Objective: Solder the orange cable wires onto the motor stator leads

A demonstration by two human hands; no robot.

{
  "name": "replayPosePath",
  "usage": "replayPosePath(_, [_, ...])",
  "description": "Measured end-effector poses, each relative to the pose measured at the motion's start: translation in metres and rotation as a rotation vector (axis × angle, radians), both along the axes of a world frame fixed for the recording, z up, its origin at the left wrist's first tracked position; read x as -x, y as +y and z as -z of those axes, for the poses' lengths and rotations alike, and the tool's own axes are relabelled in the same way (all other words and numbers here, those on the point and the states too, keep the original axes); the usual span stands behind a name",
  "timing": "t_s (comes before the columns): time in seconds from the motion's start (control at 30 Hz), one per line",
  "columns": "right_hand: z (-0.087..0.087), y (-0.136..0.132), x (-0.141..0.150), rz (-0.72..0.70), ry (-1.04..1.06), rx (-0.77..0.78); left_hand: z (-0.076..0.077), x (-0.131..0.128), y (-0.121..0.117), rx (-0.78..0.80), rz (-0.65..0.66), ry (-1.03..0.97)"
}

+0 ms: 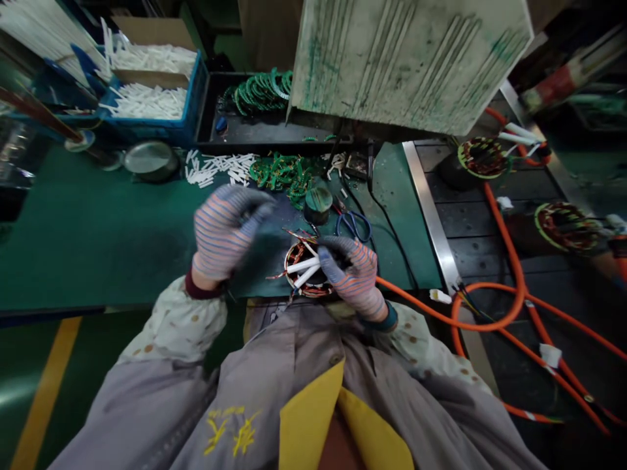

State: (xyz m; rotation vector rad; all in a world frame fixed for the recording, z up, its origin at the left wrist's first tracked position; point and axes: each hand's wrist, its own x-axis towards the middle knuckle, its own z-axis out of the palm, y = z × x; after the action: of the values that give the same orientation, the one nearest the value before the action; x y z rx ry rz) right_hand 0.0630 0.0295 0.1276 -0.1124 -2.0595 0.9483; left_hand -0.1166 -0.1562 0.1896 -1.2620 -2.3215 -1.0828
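Note:
A round motor stator [304,274] with copper windings sits on the green bench [98,241] at its front edge, just before me. My right hand [353,273], in a striped glove, grips white sleeve tubes [304,267] that lie across the stator's top. My left hand [226,228], also gloved, is raised to the left of the stator with its fingers curled together; whether they hold anything is hidden. Thin copper wire ends [298,235] stick up between the two hands.
Blue-handled scissors [353,225] and a round dark tool [318,203] lie behind the stator. Loose white tubes [220,168] and green ties [281,173] are scattered farther back. Blue crates [193,98] hold more tubes. Orange cables [490,313] and other stators [484,158] lie on the right.

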Motion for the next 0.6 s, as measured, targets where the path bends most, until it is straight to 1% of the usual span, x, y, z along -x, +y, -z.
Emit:
replayPosePath(0.03, [0.001, 0.004, 0.008, -0.012, 0.034, -0.035, 0.001, 0.013, 0.0, -0.021, -0.079, -0.022])
replayPosePath(0.07, [0.001, 0.009, 0.016, -0.026, 0.056, -0.054, 0.002, 0.027, 0.001, -0.008, -0.117, -0.035])
replayPosePath(0.13, [0.002, 0.018, 0.027, -0.041, 0.049, -0.037, 0.008, 0.053, 0.009, 0.105, -0.118, -0.054])
replayPosePath(0.2, [0.002, 0.023, 0.028, -0.032, 0.005, 0.025, 0.014, 0.071, 0.02, 0.226, -0.099, -0.057])
replayPosePath(0.3, [0.002, 0.025, 0.02, -0.062, -0.066, 0.148, 0.02, 0.083, 0.045, 0.334, -0.104, -0.02])
replayPosePath(0.4, [0.002, 0.025, 0.016, -0.126, -0.136, 0.29, 0.023, 0.091, 0.076, 0.45, -0.147, 0.015])
replayPosePath(0.47, [0.002, 0.026, 0.016, -0.146, -0.161, 0.352, 0.024, 0.097, 0.093, 0.523, -0.179, 0.01])
replayPosePath(0.53, [0.003, 0.026, 0.017, -0.173, -0.16, 0.397, 0.024, 0.104, 0.103, 0.57, -0.201, -0.012])
replayPosePath(0.6, [0.005, 0.027, 0.018, -0.199, -0.138, 0.431, 0.023, 0.111, 0.106, 0.568, -0.228, -0.022])
